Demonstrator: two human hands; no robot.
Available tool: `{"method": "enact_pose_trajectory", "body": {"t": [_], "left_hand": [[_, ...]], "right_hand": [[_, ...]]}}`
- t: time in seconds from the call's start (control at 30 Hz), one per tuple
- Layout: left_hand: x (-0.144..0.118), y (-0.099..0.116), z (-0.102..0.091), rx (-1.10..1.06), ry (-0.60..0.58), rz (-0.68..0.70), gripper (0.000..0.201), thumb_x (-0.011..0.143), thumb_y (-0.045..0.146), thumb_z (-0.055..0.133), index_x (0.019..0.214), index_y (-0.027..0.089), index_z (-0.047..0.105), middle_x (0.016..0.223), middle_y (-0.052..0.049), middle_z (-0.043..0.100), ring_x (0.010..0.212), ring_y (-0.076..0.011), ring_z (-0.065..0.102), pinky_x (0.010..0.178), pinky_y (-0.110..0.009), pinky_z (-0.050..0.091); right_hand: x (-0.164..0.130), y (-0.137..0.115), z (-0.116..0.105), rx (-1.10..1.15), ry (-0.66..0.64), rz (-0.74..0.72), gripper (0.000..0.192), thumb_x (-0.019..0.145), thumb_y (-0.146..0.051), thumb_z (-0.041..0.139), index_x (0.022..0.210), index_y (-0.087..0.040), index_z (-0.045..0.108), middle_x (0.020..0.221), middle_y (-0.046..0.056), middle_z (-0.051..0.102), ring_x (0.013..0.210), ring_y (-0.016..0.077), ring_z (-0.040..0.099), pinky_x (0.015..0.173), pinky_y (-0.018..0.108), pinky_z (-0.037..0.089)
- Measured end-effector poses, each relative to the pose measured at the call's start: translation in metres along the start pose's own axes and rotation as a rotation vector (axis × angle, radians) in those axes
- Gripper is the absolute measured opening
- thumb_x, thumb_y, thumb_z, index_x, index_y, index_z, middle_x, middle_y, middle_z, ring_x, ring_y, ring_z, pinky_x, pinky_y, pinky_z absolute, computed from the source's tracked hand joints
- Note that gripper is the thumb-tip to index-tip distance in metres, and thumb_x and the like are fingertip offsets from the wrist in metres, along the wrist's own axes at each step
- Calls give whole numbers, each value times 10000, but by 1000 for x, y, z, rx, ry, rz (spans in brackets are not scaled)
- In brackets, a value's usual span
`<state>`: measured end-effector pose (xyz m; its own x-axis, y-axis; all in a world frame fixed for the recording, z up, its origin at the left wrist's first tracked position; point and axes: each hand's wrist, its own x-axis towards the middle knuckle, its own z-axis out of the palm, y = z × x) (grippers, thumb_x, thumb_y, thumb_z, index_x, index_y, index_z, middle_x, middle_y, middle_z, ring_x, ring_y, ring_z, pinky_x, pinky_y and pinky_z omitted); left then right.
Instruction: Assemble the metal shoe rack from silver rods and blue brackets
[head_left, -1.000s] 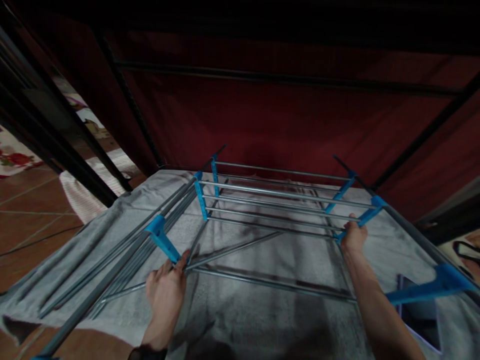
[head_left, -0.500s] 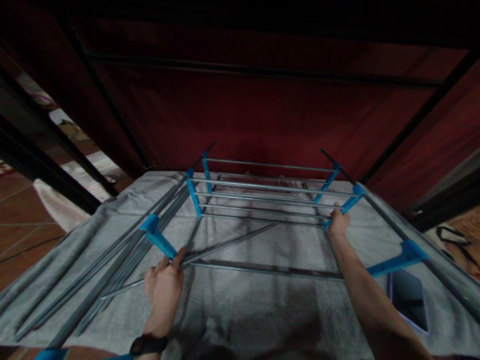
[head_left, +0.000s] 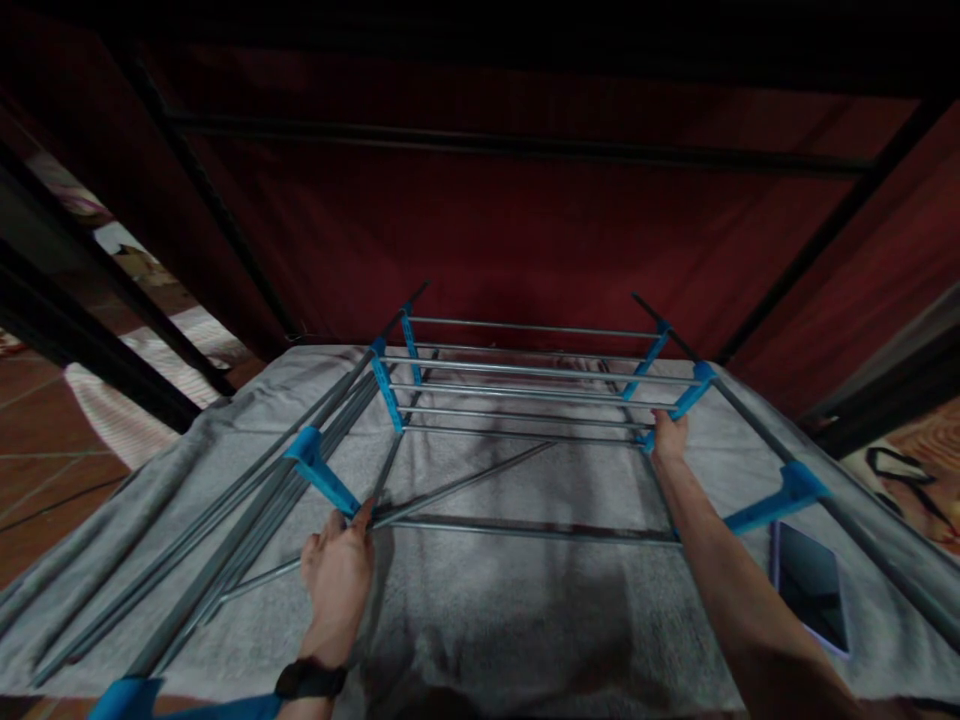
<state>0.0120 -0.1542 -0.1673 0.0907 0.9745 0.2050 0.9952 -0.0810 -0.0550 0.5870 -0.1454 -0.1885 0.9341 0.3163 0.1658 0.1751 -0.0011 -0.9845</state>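
A folding drying rack (head_left: 525,400) of grey metal rods joined by bright blue plastic brackets lies spread open and nearly flat on a grey cloth, its middle section of parallel rails level, its side wings angling out to left and right

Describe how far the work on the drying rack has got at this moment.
Done: the drying rack lies on a grey towel. In hand: the left hand grips a blue bracket, the right hand a blue rail end. Left: its wings remain spread.
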Motion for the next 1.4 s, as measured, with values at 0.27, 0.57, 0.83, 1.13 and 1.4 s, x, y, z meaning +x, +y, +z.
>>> {"method": "enact_pose_trajectory", "body": {"t": [0.27,0.57,0.83,1.13,1.4], "left_hand": [[-33,17,1,-16,151,-93,448,954,170,419,1338,204,647,1321,-164,559,1004,-266,597,836,-389,421],[-73,15,10,-206,76,134,418,917,120,453,1204,252,728,1124,-77,721,979,-238,647,803,-380,402],[-63,27,6,-287,54,351,423,936,136,420,1180,267,739,1089,-38,754,970,-208,665,820,-372,410],[-38,52,5,-385,-17,558,430,949,198,383,1195,237,734,1113,-61,755,990,-235,681,874,-383,475],[-31,57,10,-424,10,608,415,992,278,364,1206,225,715,1120,-60,756,996,-243,686,885,-397,487]], "right_hand": [[-73,12,-12,-229,69,-97,554,704,-341,593,1223,-182,485,1223,114,506,1246,295,440,1106,502,352],[-219,6,-30,-439,-569,-788,503,854,-86,402,1307,-238,558,1350,97,554,1309,241,473,1143,495,362],[-234,-1,-64,-892,-644,-897,322,893,-117,513,1164,-231,645,1115,57,673,1127,250,559,1197,526,188],[-220,-13,-103,-973,-573,-822,308,876,-107,522,1133,-209,659,1034,71,664,1049,254,541,1071,445,310],[-216,-31,-108,-970,-576,-792,286,888,-89,504,1055,-227,691,980,58,670,959,237,545,997,417,330]]}}
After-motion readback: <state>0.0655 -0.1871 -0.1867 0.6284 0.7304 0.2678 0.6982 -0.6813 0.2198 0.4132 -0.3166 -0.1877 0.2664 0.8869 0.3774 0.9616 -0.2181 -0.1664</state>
